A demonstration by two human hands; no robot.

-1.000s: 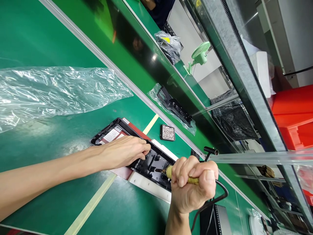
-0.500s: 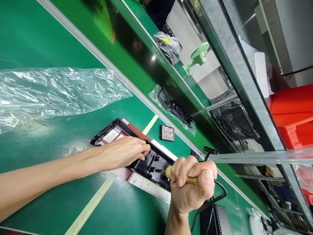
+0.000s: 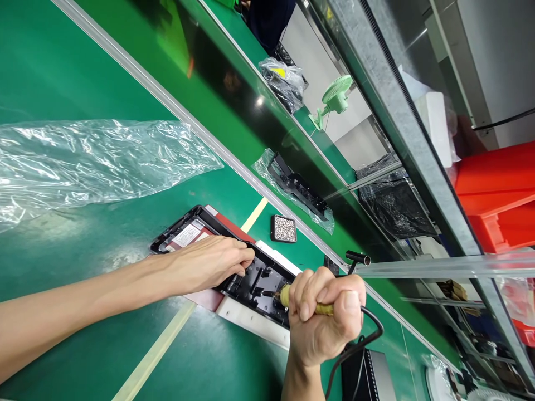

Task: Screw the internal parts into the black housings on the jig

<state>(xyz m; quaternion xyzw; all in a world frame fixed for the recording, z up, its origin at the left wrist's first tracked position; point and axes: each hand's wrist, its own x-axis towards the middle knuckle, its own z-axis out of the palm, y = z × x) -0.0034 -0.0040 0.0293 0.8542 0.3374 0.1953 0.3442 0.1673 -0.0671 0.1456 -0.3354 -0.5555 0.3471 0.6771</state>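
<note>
- No text, brand, number or sign can be read anywhere in the view.
- A white label [image 3: 186, 235] on the black housing [image 3: 234, 262] carries dark print, but it is too small and blurred to make out.

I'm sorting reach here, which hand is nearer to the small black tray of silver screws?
Left. The left hand rests on the black plastic housing, just below-left of the small black tray of silver screws; the right hand, gripping the yellow-handled tool, sits farther below.

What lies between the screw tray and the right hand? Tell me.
In the head view, the far end of the black housing and the white strip under it lie between the screw tray and the right hand.
</note>
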